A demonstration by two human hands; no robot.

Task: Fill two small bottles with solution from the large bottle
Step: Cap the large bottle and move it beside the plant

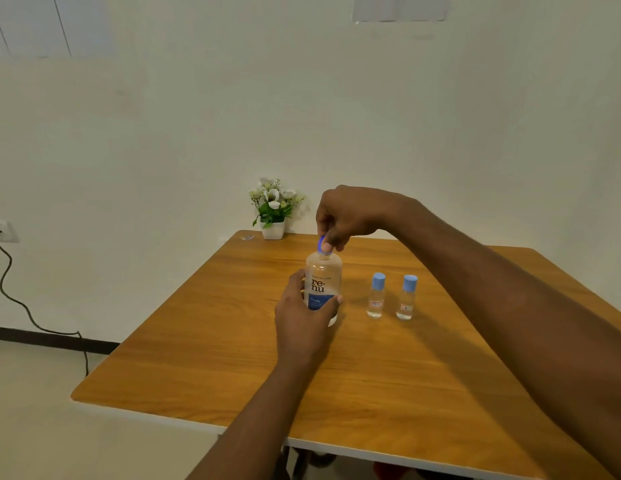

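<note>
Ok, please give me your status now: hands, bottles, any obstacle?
Left hand gripping large bottle. Right hand pinching its blue cap. Two small bottles capped, standing apart. Nothing obstructing.

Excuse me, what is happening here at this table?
A person is opening the large bottle of solution. The left hand holds its body on the wooden table, while the right hand pinches its blue cap from above. Two small bottles stand beside it, to the right, both capped. Nothing is being poured.
</note>
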